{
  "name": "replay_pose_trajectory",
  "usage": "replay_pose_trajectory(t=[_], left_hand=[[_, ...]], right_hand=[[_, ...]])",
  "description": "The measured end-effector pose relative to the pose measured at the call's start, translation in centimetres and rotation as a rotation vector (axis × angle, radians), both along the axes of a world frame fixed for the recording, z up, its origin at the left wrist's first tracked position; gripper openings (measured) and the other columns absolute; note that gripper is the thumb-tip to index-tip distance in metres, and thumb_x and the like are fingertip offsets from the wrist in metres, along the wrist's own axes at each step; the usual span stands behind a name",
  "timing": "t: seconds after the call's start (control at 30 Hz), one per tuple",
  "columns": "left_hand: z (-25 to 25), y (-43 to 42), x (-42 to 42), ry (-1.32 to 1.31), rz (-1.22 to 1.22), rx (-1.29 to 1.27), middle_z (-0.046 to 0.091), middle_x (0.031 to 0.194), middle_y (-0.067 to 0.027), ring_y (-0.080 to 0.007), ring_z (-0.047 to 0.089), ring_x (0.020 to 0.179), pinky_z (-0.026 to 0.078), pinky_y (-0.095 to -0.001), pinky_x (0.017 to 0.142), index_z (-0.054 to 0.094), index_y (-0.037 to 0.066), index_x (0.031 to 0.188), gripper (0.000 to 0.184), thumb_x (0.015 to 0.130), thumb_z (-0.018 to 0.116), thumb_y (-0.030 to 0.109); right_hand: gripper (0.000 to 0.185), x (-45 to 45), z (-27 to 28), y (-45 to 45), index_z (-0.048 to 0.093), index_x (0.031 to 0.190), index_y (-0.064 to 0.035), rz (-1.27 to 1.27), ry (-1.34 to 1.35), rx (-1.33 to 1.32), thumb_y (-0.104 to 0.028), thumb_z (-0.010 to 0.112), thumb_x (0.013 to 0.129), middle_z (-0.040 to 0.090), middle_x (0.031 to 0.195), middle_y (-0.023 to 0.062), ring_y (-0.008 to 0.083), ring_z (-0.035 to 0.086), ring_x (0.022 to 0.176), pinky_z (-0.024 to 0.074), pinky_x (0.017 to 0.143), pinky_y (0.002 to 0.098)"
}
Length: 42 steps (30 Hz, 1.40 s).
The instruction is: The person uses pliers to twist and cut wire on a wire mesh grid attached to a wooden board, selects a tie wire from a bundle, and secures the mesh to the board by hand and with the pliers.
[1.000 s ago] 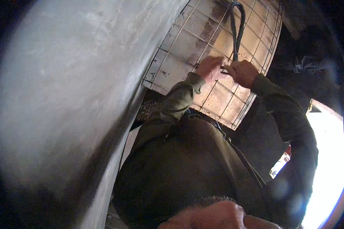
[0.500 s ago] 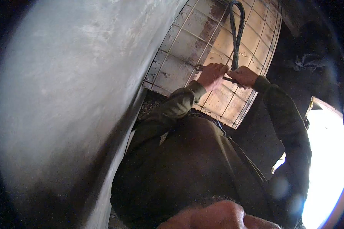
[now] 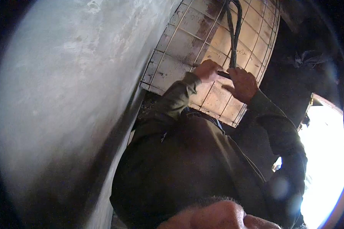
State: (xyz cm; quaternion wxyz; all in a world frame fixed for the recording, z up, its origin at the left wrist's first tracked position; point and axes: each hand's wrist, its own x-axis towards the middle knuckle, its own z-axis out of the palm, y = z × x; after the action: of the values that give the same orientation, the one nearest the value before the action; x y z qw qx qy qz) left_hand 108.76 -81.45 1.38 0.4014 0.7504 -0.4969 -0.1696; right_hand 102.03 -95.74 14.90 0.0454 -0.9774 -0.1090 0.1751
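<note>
My left hand (image 3: pixel 207 71) is closed around a dark, rod-like tool (image 3: pixel 224 74) whose exact kind I cannot make out. One end of it sticks out toward my right hand (image 3: pixel 244 84). That hand has its thumb spread away from the fingers, and its fingertips are at the tool's end. Just above them hangs a long looped bundle of dark wire (image 3: pixel 234 38), its lower end reaching my right fingers. Whether those fingers touch the wire is unclear. Behind both hands is a wire mesh grid (image 3: pixel 213 89).
Pale boards (image 3: pixel 221 44) back the mesh. A large grey wall (image 3: pixel 72 84) rises along the left. Bright light enters through an opening (image 3: pixel 325 152) at right. My dark green sleeves and jacket (image 3: pixel 187 160) fill the lower middle.
My left hand has shifted slightly left and up, with the tool. My right hand has turned and its thumb has come away from the fingers, where both hands were nearly touching before.
</note>
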Motion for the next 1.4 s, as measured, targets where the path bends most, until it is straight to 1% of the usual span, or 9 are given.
replay_pose_trajectory(t=[0.27, 0.37, 0.4, 0.43, 0.63, 0.7, 0.8, 1.0, 1.4], left_hand=[[3.1, 1.0, -4.8, -0.222, 0.301, -0.170, 0.049, 0.114, -0.0131, -0.0328, 0.049, 0.106, 0.044, -0.0429, 0.090, 0.048, 0.004, 0.116, 0.056, 0.069, 0.075, 0.017], [1.5, 1.5, -6.2, -0.040, 0.344, -0.296, 0.049, 0.112, -0.0109, -0.0307, 0.048, 0.106, 0.039, -0.0404, 0.096, 0.049, 0.005, 0.116, 0.056, 0.066, 0.074, 0.011], [1.4, 2.0, -6.4, -0.010, 0.319, -0.288, 0.050, 0.114, -0.0111, -0.0314, 0.047, 0.109, 0.041, -0.0404, 0.095, 0.050, 0.005, 0.116, 0.053, 0.067, 0.072, 0.006], [1.6, 2.5, -6.7, -0.013, 0.320, -0.284, 0.050, 0.114, -0.0111, -0.0314, 0.047, 0.109, 0.041, -0.0404, 0.095, 0.050, 0.005, 0.116, 0.053, 0.067, 0.072, 0.006], [-0.2, 7.7, -7.1, -0.070, 0.707, -0.241, 0.057, 0.105, -0.0145, -0.0330, 0.053, 0.100, 0.045, -0.0407, 0.085, 0.057, 0.004, 0.106, 0.030, 0.077, 0.064, 0.006], [-0.9, 9.1, -6.2, -0.100, 0.776, -0.218, 0.058, 0.101, -0.0146, -0.0327, 0.054, 0.097, 0.045, -0.0405, 0.082, 0.058, 0.004, 0.104, 0.027, 0.078, 0.062, 0.006], [-1.4, 9.6, -5.2, -0.093, 0.876, -0.177, 0.059, 0.096, -0.0145, -0.0324, 0.056, 0.092, 0.046, -0.0405, 0.079, 0.059, 0.004, 0.101, 0.022, 0.079, 0.061, 0.007], [-1.8, 7.3, -4.6, 0.000, 0.887, -0.082, 0.060, 0.095, -0.0148, -0.0330, 0.057, 0.089, 0.046, -0.0413, 0.077, 0.062, 0.004, 0.094, 0.016, 0.080, 0.062, 0.011], [-1.9, 4.9, -2.4, -0.110, 0.638, 0.166, 0.055, 0.087, -0.0132, -0.0338, 0.054, 0.082, 0.045, -0.0448, 0.074, 0.059, 0.006, 0.088, 0.018, 0.085, 0.060, 0.023]], right_hand=[[0.048, 1.9, -3.7, -4.9, 0.062, 0.085, -0.0046, -0.744, 1.042, 0.592, -0.050, 0.048, 0.089, 0.048, 0.050, 0.0004, 0.0092, 0.045, 0.040, 0.0364, 0.037, 0.0240], [0.054, -0.1, -4.5, -2.7, 0.059, 0.094, -0.0024, -0.450, 0.794, 0.423, -0.055, 0.052, 0.086, 0.057, 0.061, 0.0071, 0.0170, 0.057, 0.049, 0.0468, 0.046, 0.0314], [0.052, -3.0, -8.1, -2.9, 0.053, 0.103, -0.0040, -0.139, 0.172, 0.385, -0.051, 0.060, 0.082, 0.061, 0.071, 0.0134, 0.0294, 0.062, 0.063, 0.0483, 0.058, 0.0436], [0.057, -1.3, -2.9, 0.3, 0.042, 0.116, -0.0053, -0.309, 0.461, 0.233, -0.042, 0.065, 0.078, 0.060, 0.091, 0.0212, 0.0382, 0.061, 0.083, 0.0469, 0.069, 0.0515], [0.042, -3.9, -5.5, 1.9, 0.045, 0.116, -0.0019, -0.057, -0.180, 0.023, -0.016, 0.056, 0.078, 0.054, 0.090, 0.0178, 0.0358, 0.062, 0.075, 0.0488, 0.061, 0.0503], [0.031, -2.9, -6.9, 0.0, 0.054, 0.108, -0.0019, 0.008, -0.141, -0.016, -0.020, 0.053, 0.083, 0.057, 0.087, 0.0174, 0.0298, 0.062, 0.078, 0.0496, 0.059, 0.0438], [0.045, 0.4, -6.4, -2.0, 0.062, 0.096, -0.0002, -0.495, 0.834, 0.551, -0.042, 0.047, 0.092, 0.057, 0.060, 0.0079, 0.0147, 0.057, 0.054, 0.0466, 0.050, 0.0298], [0.042, -1.9, -8.6, -3.6, 0.055, 0.109, 0.0061, -0.775, 0.771, 1.222, -0.032, 0.051, 0.093, 0.059, 0.069, 0.0093, 0.0167, 0.061, 0.059, 0.0527, 0.054, 0.0299], [0.047, -8.8, -9.0, -5.1, 0.049, 0.119, 0.0086, -0.796, 0.461, 1.254, -0.029, 0.053, 0.092, 0.062, 0.075, 0.0120, 0.0161, 0.061, 0.059, 0.0520, 0.052, 0.0298]])
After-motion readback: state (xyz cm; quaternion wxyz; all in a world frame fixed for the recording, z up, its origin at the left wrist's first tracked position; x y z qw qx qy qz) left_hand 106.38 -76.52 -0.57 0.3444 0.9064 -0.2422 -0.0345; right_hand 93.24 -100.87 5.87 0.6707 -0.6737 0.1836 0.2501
